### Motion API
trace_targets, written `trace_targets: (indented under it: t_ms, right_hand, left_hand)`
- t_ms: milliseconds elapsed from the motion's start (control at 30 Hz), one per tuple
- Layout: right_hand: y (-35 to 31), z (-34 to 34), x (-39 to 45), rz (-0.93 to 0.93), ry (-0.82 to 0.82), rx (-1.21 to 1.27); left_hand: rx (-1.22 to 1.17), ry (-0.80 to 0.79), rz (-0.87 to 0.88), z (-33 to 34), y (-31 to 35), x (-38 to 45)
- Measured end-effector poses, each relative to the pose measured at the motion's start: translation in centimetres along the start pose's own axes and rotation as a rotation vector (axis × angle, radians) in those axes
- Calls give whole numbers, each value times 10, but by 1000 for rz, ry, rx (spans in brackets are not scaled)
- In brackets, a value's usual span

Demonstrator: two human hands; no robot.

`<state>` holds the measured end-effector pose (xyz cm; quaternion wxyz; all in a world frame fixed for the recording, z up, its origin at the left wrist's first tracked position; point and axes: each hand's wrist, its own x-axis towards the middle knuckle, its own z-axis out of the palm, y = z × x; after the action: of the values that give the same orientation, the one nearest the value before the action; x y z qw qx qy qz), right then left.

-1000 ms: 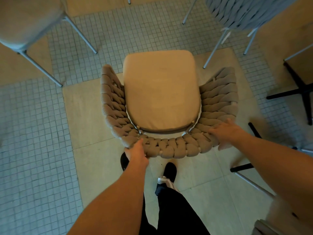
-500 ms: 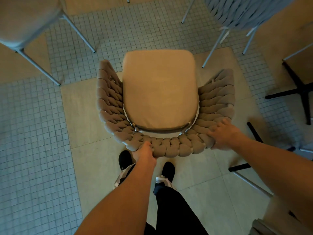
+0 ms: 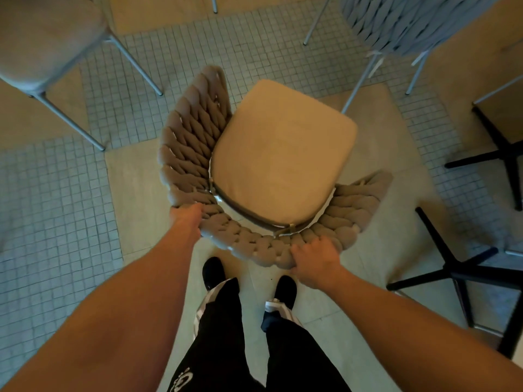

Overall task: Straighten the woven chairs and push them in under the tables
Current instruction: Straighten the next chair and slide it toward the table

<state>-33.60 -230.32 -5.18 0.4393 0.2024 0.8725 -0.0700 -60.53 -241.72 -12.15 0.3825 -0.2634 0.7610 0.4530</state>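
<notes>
The woven chair stood on the floor straight ahead of the person's shoes, its seat cushion skewed so that the front edge pointed up and to the right. The left hand was clenched on the braided back rim at the chair's left rear corner, fingers wrapped over the outer edge. The right hand was clenched on the same rim at the chair's right rear, fingers spread across the braid and thumb beneath. Beyond the chair, to its upper right, a second woven chair stood on thin metal legs, and to its upper left was a padded stool. To the chair's right, black table bases crossed the floor, well apart from the cushion.
</notes>
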Motion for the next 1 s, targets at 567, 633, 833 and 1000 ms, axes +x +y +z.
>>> trace_targets:
  t_ms: [567,633,833,1000]
  right_hand:
    - [-47,-16,30,-102,77,184]
    - [-29,-11,25,-159,36,193]
    - [42,8,17,-145,-21,114]
    - [106,15,23,-66,-27,-26]
  left_hand:
    - [60,64,179,0,70,13]
    - [-38,47,178,1,59,2]
    - [-182,30,23,10,-1,-18]
    - [-296,-14,-133,33,-56,-60]
